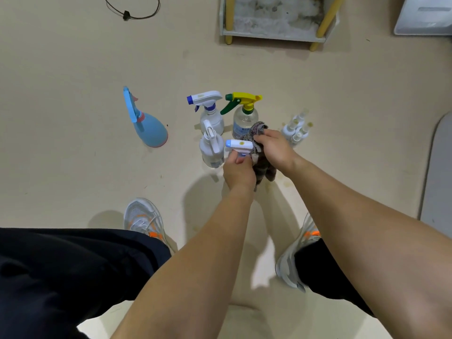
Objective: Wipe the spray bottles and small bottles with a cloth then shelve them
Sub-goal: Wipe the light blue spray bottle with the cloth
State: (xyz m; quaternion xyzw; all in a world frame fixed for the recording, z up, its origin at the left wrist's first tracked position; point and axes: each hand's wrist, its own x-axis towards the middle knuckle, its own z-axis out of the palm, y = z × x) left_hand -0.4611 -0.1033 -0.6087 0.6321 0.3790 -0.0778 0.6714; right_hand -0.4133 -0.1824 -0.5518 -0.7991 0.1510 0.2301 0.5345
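Note:
My left hand [238,171] grips a spray bottle with a white and light-blue trigger head [238,145]; its body is hidden by my hands. My right hand [274,149] holds a grey-brown cloth [260,152] against that bottle's head. On the floor stand a clear bottle with a white and blue trigger [208,107], one with a yellow and green trigger [244,111], and a white-topped one [210,145]. A blue cone-shaped sprayer [149,128] stands apart at the left. Several small white bottles [296,129] cluster to the right.
A low shelf with yellow legs [276,20] stands at the top, across open floor. A black cable [132,11] lies at top left. Grey objects sit at the top right corner [425,15] and right edge [437,172]. My shoes [143,217] flank my arms.

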